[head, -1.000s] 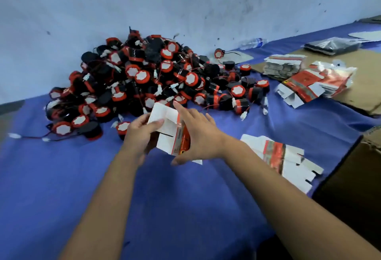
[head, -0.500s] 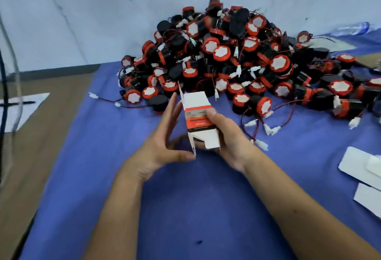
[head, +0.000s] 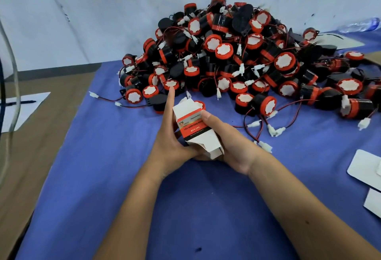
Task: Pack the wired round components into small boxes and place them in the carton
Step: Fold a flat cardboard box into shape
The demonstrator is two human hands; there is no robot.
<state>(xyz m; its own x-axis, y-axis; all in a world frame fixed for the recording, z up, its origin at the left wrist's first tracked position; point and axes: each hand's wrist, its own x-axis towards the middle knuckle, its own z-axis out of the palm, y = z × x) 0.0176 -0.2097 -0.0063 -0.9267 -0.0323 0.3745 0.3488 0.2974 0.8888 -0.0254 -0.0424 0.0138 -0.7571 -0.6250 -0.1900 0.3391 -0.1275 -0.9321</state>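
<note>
A small white box with a red band is upright between both hands, just in front of the pile. My right hand grips its right side, thumb on the front face. My left hand holds the left side and the bottom flap, its forefinger pointing up along the box edge. A large pile of black and red round components with red-black wires and white plugs lies behind on the blue cloth. One component shows right behind the box top. No carton is in view.
Flat white box blanks lie at the right edge. Brown surface at the left carries a white sheet with a pen. A clear bottle lies at the far right by the white wall. Loose plugs and wires trail right of my hands.
The box has gone from a flat blank to an opened-out upright shape. My left hand closed in against its left side and bottom. The view swung left, so the pile sits further right.
</note>
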